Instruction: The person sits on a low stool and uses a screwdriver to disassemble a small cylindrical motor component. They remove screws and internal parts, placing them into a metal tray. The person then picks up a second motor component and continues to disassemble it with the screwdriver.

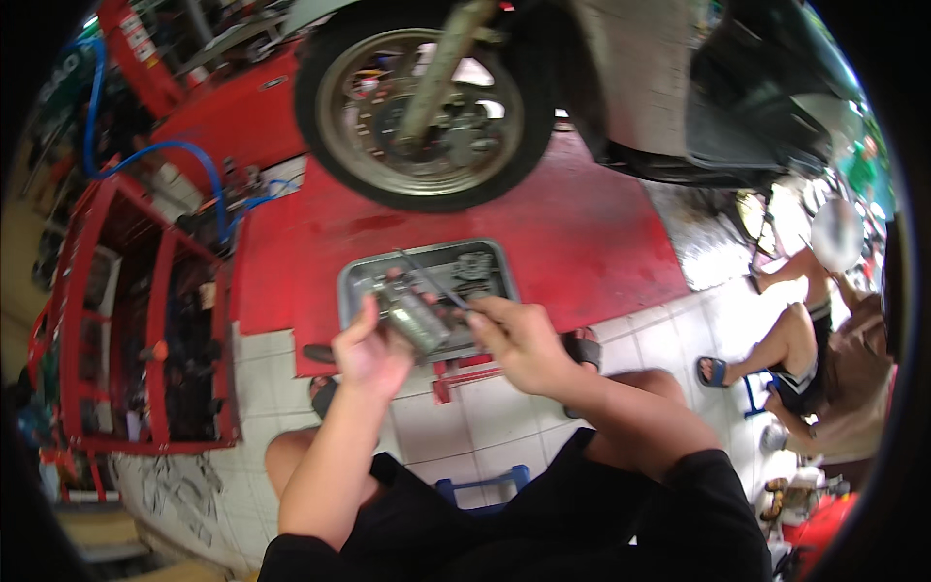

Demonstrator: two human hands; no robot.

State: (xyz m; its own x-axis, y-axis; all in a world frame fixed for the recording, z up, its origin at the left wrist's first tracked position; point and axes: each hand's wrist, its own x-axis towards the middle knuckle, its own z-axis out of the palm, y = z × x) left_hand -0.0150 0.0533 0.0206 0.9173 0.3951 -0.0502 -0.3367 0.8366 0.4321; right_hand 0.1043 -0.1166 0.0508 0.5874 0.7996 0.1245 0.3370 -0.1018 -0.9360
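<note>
My left hand (373,357) is wrapped round a silvery cylindrical metal part (421,328), tilted over a grey metal tray (504,264). In my right hand (519,339) is a thin, dark, rod-like tool (427,272); its shaft slants up and left past the metal part, and its exact kind is unclear. I cannot tell whether the tool touches the part. Small metal parts (473,267) lie in the tray's far right area. My hands and the held part hide much of the tray's near side.
The tray rests at the near edge of a red platform (592,262). Beyond stands a motorcycle's front wheel (315,126). A red metal rack (160,320) and blue hose (160,147) are at left. Another person's leg (766,349) is at right. A blue stool (519,477) shows below me.
</note>
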